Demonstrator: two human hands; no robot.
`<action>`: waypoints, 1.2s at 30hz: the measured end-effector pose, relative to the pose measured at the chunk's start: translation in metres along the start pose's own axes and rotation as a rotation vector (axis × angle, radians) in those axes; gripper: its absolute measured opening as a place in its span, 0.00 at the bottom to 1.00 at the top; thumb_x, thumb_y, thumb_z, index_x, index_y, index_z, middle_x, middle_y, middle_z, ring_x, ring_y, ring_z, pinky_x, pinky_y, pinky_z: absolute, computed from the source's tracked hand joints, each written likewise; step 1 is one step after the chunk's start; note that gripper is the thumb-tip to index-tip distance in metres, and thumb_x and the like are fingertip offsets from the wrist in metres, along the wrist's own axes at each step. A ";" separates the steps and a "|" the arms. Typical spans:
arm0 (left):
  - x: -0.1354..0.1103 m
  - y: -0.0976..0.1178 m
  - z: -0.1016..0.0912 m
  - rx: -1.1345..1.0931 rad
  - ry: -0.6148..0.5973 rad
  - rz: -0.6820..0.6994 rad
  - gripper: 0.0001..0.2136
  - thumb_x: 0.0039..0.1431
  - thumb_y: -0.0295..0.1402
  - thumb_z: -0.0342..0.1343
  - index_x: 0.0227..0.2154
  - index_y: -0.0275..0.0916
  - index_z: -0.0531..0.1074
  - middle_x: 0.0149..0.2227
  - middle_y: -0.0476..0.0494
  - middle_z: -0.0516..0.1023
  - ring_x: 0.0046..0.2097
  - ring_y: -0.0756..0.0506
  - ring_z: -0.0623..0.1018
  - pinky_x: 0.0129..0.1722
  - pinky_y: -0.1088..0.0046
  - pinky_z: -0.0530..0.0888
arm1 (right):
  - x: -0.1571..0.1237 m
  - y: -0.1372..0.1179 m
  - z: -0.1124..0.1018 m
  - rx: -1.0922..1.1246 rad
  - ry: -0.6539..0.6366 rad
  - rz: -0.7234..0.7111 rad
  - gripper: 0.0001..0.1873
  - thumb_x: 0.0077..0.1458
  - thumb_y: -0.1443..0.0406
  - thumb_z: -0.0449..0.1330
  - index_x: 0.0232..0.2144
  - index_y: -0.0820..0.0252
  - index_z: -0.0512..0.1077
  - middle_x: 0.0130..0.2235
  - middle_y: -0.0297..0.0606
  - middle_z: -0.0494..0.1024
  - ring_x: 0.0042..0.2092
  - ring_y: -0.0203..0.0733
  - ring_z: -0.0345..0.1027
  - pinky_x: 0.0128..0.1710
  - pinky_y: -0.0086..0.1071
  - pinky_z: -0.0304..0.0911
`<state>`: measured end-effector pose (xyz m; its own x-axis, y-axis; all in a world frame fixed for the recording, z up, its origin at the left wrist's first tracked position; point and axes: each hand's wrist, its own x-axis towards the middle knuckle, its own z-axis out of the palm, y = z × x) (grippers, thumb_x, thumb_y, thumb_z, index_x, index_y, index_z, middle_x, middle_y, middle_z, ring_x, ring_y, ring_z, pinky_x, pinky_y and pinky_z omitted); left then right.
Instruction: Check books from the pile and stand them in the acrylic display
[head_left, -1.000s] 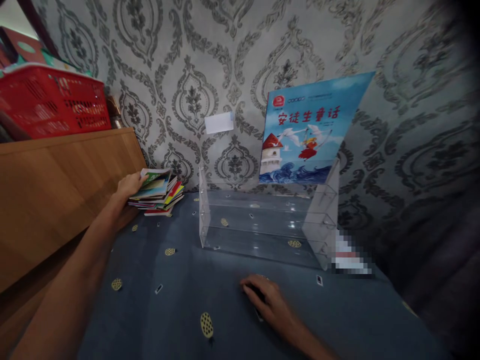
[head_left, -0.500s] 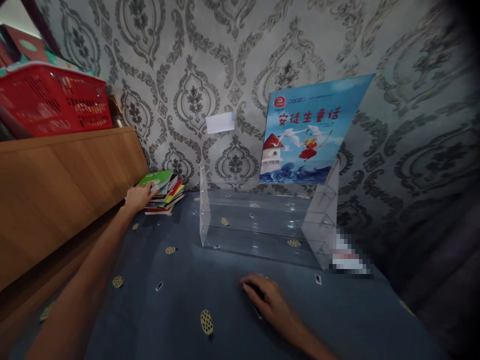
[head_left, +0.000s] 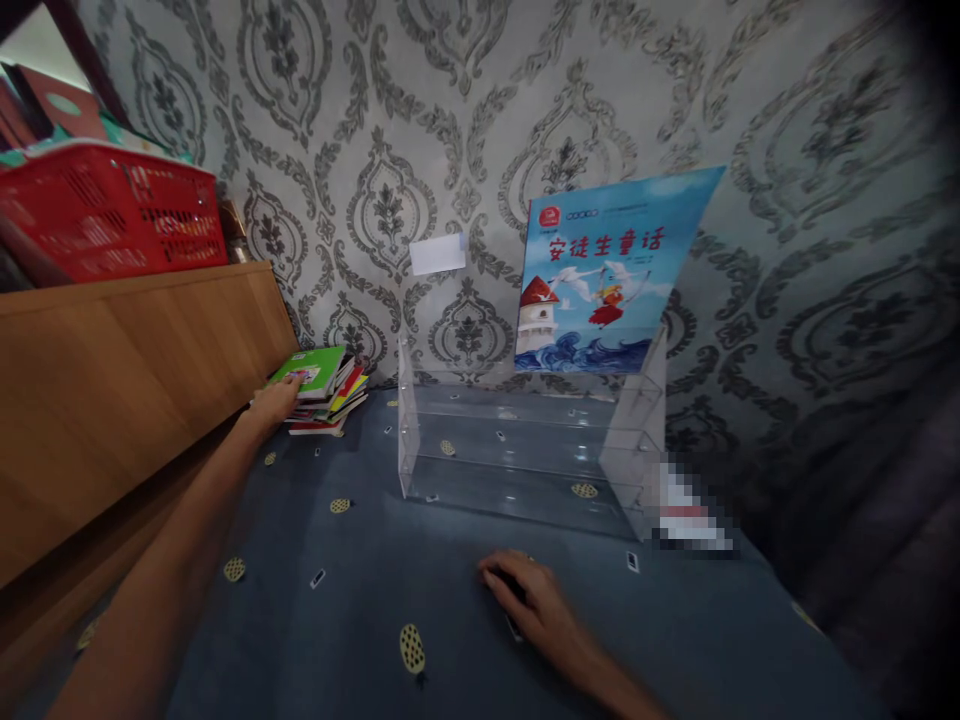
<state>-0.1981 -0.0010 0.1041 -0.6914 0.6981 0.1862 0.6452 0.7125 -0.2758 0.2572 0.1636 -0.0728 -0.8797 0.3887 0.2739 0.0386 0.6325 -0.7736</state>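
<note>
the bare right hand [head_left: 525, 598], loosely curled, rests in front of the clear plastic stepped stand [head_left: 630, 440], on dark blue-grey cloth [head_left: 300, 650] printed with yellow ovals. a gap shows between its thumb and forefinger, nothing is seen in it, and its pose matches that of a second ago.

the change is to the left of the stand. there the bare left hand [head_left: 274, 402] is at the left edge of a glossy green rectangular paperback book [head_left: 321, 366], fingers over the cover; its thumb is hidden, so i cannot tell whether it pinches the book or only lies against it. a second ago pale blue showed at the top of the uneven multicoloured stack of thin books [head_left: 346, 400]; now the green cover lies uppermost, more of it uncovered than half a second ago. the handling, i judge, is centred on the top of the stack, with the green book lying on it rather than lifted away.

at the back right of the stand, the blue picture-covered book with red lettering [head_left: 600, 275] leans upright as before, neither hand near it.
</note>
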 end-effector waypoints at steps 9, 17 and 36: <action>-0.009 0.001 -0.035 0.029 0.072 -0.186 0.23 0.70 0.43 0.37 0.57 0.35 0.66 0.48 0.26 0.80 0.50 0.31 0.81 0.42 0.59 0.76 | 0.002 -0.008 -0.004 0.008 -0.035 0.005 0.20 0.66 0.54 0.49 0.38 0.59 0.76 0.40 0.43 0.81 0.43 0.47 0.74 0.47 0.40 0.67; -0.056 0.022 -0.036 0.094 0.139 -0.105 0.20 0.68 0.35 0.40 0.58 0.33 0.65 0.51 0.24 0.78 0.49 0.30 0.81 0.45 0.55 0.75 | 0.002 -0.004 -0.002 0.012 -0.025 -0.005 0.21 0.66 0.52 0.50 0.39 0.59 0.77 0.40 0.44 0.81 0.44 0.48 0.74 0.47 0.39 0.67; -0.212 0.102 0.008 0.064 -0.143 0.114 0.20 0.66 0.25 0.41 0.58 0.33 0.67 0.55 0.26 0.75 0.51 0.33 0.79 0.42 0.57 0.78 | 0.002 -0.008 -0.001 -0.012 -0.010 -0.063 0.20 0.65 0.53 0.50 0.39 0.59 0.76 0.39 0.43 0.81 0.41 0.47 0.73 0.46 0.39 0.65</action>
<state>0.0120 -0.0763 0.0293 -0.6570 0.7537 0.0157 0.7033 0.6203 -0.3473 0.2553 0.1597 -0.0653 -0.8852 0.3414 0.3159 -0.0111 0.6635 -0.7481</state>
